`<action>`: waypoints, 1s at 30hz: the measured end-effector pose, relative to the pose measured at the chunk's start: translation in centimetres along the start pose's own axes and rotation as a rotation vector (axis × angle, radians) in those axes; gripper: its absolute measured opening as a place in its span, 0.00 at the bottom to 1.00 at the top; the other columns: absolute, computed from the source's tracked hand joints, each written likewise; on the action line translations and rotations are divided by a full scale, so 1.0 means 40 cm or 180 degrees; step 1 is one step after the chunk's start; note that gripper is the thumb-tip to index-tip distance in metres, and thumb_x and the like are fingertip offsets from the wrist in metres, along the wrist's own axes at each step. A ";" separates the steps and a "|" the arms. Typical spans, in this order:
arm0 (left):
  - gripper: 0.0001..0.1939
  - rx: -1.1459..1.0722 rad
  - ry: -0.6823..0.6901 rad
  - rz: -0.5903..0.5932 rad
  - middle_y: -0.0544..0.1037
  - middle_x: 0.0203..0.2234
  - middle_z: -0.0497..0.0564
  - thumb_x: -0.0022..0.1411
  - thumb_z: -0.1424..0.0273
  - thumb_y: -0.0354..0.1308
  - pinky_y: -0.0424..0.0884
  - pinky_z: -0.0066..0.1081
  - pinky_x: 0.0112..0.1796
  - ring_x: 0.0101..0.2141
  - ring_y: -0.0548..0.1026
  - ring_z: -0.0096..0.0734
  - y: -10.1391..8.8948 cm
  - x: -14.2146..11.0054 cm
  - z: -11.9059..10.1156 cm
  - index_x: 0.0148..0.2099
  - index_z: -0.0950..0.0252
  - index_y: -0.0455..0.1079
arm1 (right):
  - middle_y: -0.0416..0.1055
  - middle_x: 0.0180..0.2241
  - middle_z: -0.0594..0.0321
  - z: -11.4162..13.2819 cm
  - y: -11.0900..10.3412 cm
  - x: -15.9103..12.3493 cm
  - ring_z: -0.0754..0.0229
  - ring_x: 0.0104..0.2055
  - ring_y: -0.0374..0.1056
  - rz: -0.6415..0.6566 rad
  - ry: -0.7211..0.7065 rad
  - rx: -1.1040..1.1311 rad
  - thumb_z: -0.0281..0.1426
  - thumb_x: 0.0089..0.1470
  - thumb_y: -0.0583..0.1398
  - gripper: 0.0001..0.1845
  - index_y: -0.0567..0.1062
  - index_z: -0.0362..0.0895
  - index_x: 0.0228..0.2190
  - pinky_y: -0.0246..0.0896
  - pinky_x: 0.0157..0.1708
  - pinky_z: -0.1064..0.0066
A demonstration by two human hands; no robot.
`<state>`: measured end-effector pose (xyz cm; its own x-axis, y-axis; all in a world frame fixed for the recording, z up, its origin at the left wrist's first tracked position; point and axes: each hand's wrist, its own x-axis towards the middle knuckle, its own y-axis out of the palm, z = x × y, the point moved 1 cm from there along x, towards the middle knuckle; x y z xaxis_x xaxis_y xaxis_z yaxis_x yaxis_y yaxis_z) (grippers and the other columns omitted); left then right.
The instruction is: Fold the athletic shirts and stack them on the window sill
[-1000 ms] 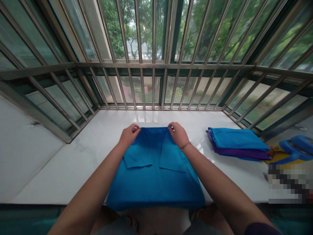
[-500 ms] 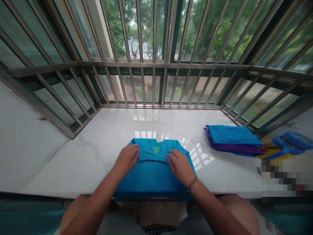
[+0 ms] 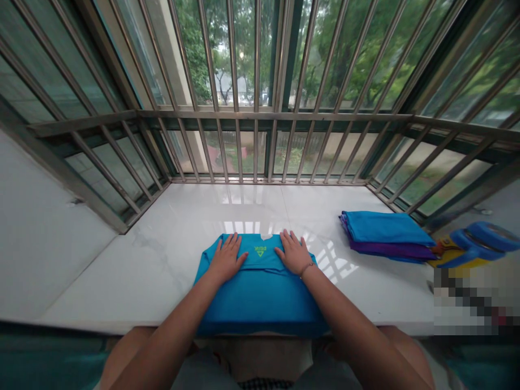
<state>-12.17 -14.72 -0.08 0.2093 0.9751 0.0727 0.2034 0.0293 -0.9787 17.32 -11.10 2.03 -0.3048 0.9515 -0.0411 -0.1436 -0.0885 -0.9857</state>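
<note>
A folded blue shirt (image 3: 260, 298) with a small yellow-green logo lies on the white marble sill (image 3: 154, 254) right in front of me. My left hand (image 3: 226, 259) lies flat on its far left part, fingers stretched out. My right hand (image 3: 292, 253) lies flat on its far right part, fingers spread too. A thin bracelet sits on my right wrist. Neither hand holds anything.
A stack of folded blue and purple clothes (image 3: 385, 235) rests at the right of the sill. A blue and yellow object (image 3: 471, 246) lies further right, beside a blurred-out patch. Metal window bars (image 3: 255, 114) fence the sill on three sides.
The shirt's far edge was folded towards me, showing the logo. My hands then let go of the cloth and slid outward and forward, now pressing flat on the fold.
</note>
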 end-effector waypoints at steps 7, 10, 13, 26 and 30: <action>0.32 -0.0076 -0.0313 0.0071 0.61 0.76 0.66 0.80 0.58 0.43 0.52 0.63 0.71 0.75 0.59 0.58 -0.034 0.039 0.003 0.77 0.65 0.61 | 0.56 0.76 0.46 -0.056 -0.041 0.033 0.41 0.77 0.52 0.0020 0.0213 -0.0100 0.42 0.77 0.49 0.30 0.64 0.45 0.73 0.50 0.72 0.42; 0.24 -0.0094 -0.0417 0.0075 0.74 0.67 0.70 0.76 0.65 0.50 0.57 0.59 0.69 0.68 0.69 0.59 -0.083 0.094 0.048 0.68 0.66 0.73 | 0.69 0.68 0.44 -0.069 -0.081 0.053 0.45 0.69 0.65 0.0009 0.0189 -0.0111 0.39 0.75 0.55 0.23 0.76 0.42 0.62 0.59 0.66 0.54; 0.13 -0.0217 -0.0380 0.0311 0.85 0.51 0.65 0.65 0.65 0.64 0.69 0.49 0.61 0.55 0.80 0.57 -0.132 0.162 0.105 0.48 0.64 0.82 | 0.77 0.57 0.47 -0.082 -0.118 0.084 0.48 0.59 0.72 0.0116 0.0210 -0.0093 0.37 0.71 0.61 0.14 0.82 0.43 0.51 0.65 0.56 0.62; 0.12 -0.0650 -0.0091 -0.0678 0.84 0.44 0.57 0.69 0.59 0.59 0.74 0.39 0.53 0.48 0.79 0.46 -0.353 0.264 0.159 0.44 0.59 0.79 | 0.81 0.50 0.51 -0.078 -0.361 0.147 0.49 0.53 0.73 -0.0913 0.0041 0.0166 0.36 0.73 0.59 0.12 0.79 0.45 0.50 0.62 0.52 0.62; 0.13 -0.0742 0.0350 -0.0894 0.84 0.42 0.55 0.71 0.57 0.58 0.75 0.42 0.54 0.47 0.79 0.46 -0.356 0.094 0.155 0.45 0.58 0.80 | 0.81 0.44 0.52 -0.073 -0.346 -0.018 0.48 0.48 0.73 -0.1510 -0.0706 0.0283 0.37 0.74 0.58 0.12 0.80 0.45 0.45 0.62 0.53 0.59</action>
<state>-20.19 -10.10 12.94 0.2134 0.9064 0.3645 0.4770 0.2290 -0.8486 22.28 -9.68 15.20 -0.3774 0.8088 0.4510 -0.3904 0.3027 -0.8695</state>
